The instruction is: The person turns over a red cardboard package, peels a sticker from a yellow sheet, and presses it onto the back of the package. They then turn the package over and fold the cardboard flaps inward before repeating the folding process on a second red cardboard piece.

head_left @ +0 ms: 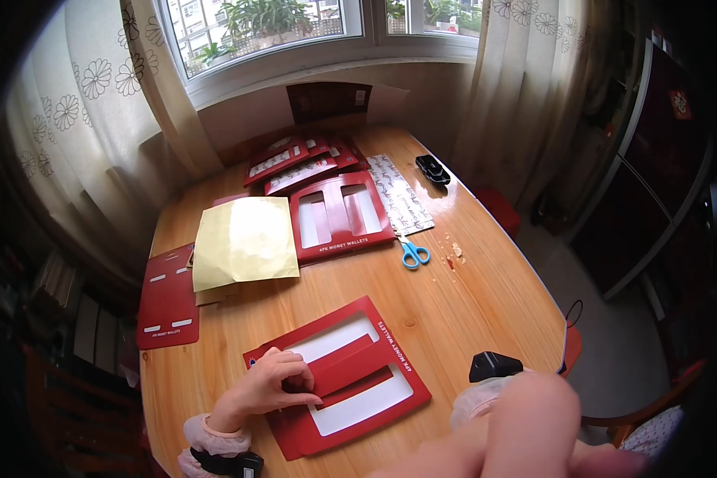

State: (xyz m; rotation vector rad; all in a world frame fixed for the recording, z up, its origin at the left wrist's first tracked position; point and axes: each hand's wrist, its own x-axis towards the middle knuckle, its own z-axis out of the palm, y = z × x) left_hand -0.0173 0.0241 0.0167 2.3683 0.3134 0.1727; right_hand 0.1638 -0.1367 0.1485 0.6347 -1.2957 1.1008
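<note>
Red card sleeve (360,385) lies aslant, near on the surface (486,311). Our left hand (277,382) pinches its middle strip (345,366), likely to steady it; our right hand (530,422) blurs at near right, grip unreadable. Scissors (413,254) sit farther off, presumably leaving us working room.

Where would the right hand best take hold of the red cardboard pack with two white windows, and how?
Probably by its lettered right border, coming from the right: the left hand covers part of the left side. The red cardboard pack lies flat on the wooden table, so slipping under that edge, then pinching, likely works best.
</note>
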